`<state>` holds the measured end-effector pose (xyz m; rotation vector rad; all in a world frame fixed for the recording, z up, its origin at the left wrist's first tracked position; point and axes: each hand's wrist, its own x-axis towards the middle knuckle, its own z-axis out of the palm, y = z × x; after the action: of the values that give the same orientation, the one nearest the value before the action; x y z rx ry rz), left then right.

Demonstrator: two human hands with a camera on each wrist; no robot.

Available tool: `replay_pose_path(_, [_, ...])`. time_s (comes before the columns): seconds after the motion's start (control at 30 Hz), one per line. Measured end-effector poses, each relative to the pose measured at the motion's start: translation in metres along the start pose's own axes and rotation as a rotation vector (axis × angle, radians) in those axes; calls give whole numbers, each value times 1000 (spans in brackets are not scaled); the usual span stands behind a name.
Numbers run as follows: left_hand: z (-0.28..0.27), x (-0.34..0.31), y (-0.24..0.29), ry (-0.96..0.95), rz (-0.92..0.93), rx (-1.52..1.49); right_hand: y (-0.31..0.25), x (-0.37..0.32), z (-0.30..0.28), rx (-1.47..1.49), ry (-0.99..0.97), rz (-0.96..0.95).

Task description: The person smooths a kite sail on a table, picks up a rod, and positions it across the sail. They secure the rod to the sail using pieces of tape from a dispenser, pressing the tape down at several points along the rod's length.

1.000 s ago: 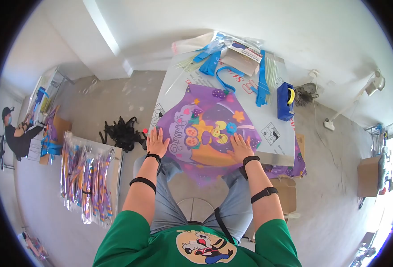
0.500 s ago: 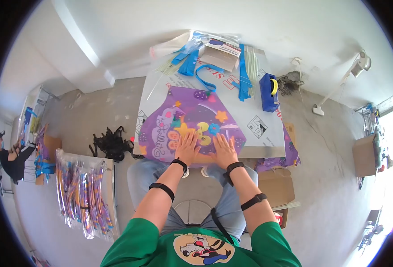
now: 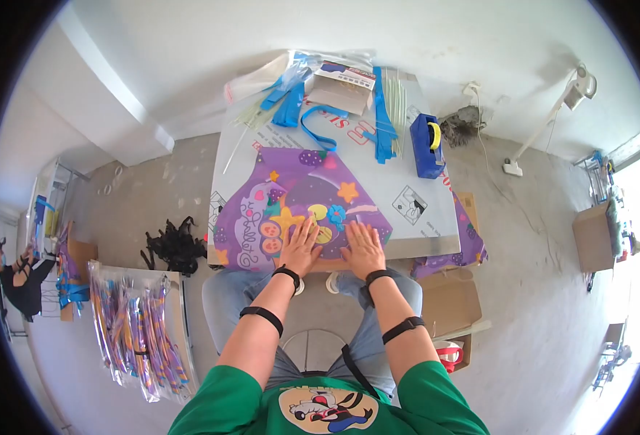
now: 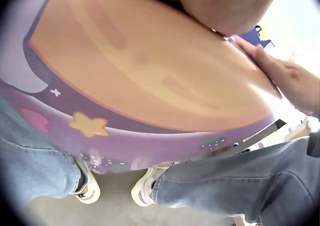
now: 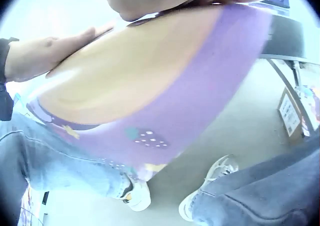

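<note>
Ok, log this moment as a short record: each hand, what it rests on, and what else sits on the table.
left hand: flat, fingers straight, pressing on the purple printed sheet near its front edge
right hand: flat beside the left hand, pressing the same sheet
purple printed sheet: lies on the table, front edge hanging over above the person's knees
far end of table: blue tape dispenser, blue strips, clear bags
floor on the left: black bundle
</note>
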<state>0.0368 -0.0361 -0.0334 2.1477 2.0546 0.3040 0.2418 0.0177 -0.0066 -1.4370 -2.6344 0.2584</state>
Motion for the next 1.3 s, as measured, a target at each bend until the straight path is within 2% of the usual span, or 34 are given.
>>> replay_pose_path(0.03, [0,0,-5,9,-4,2,11,-1,-2,-3,6,-8])
replay_pose_path(0.1, [0,-5,-19,38,-18,6,31,-8,-4,-5,-39,144])
replay_pose_path(0.27, [-1,-28,-78,35,-177,89,39,-11,-5,-9,-60,147])
replay_pose_path(0.37, [-14,-45,-119,18,-352,74,39,-9,-4,-20,-62,141])
replay_pose_path(0.4, [-15,-51,-132,21,-357,77,40,-10,-4,-22,-66,140])
replay_pose_path(0.47, [-13,-57,-153,79,-495,88,41,-10,-3,-12,-66,135])
replay_pose_path(0.63, [-21,-56,-154,73,-536,106,41,-9,0,-19,-54,132])
replay_pose_path(0.7, [-23,-53,-150,17,-580,109,41,-8,-3,-7,-41,135])
replay_pose_path(0.77, [-27,-47,-143,38,-589,110,38,-3,-7,-23,-132,169])
replay_pose_path(0.83, [-25,-37,-131,135,-450,132,27,6,-12,-16,-91,182])
replay_pose_path(0.9, [-20,-26,-116,124,-410,72,16,16,-11,2,10,102])
replay_pose_path(1.03, [-20,-16,-99,60,-415,44,1,36,10,52,95,98])
replay_pose_path(1.1, [-29,-16,-91,-28,-498,37,2,40,14,41,78,117])
replay_pose_path(1.3, [-38,-12,-87,-82,-557,29,6,43,16,-1,95,122])
